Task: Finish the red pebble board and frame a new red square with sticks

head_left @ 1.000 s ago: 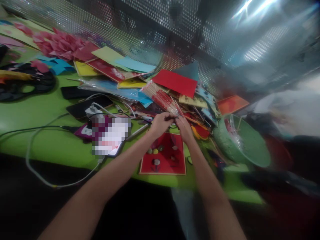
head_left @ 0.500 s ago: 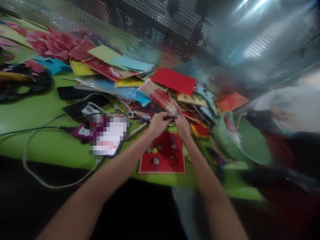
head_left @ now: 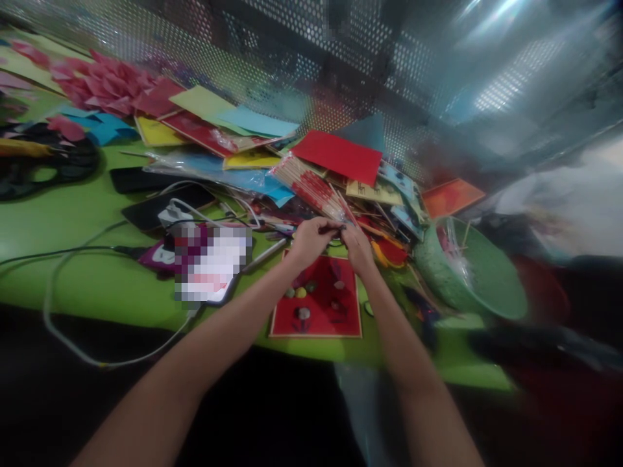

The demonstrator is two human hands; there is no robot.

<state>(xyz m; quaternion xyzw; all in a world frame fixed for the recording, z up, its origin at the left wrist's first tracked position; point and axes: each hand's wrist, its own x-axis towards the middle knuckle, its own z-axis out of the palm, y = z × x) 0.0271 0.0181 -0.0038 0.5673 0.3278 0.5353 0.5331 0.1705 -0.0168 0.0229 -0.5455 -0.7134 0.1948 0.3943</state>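
Observation:
My left hand (head_left: 312,239) and my right hand (head_left: 357,248) meet above the far edge of a red square board (head_left: 316,324) with a pale border. Both are closed in a pinch, fingertips together on something small and dark that I cannot make out. Several small rounded pieces lie on the board, among them a yellow one (head_left: 301,293) and a whitish one (head_left: 304,313). My hands and their shadow hide part of its far side.
Left of the board lie a phone (head_left: 214,266) on a white cable and a purple power strip (head_left: 158,255). Behind my hands are piled coloured papers, a bundle of sticks (head_left: 311,188) and a red sheet (head_left: 338,155). A green bowl (head_left: 496,279) stands at the right.
My right hand has shifted very slightly to the right. My left hand stays in nearly the same pinch, and the things on the table have not moved.

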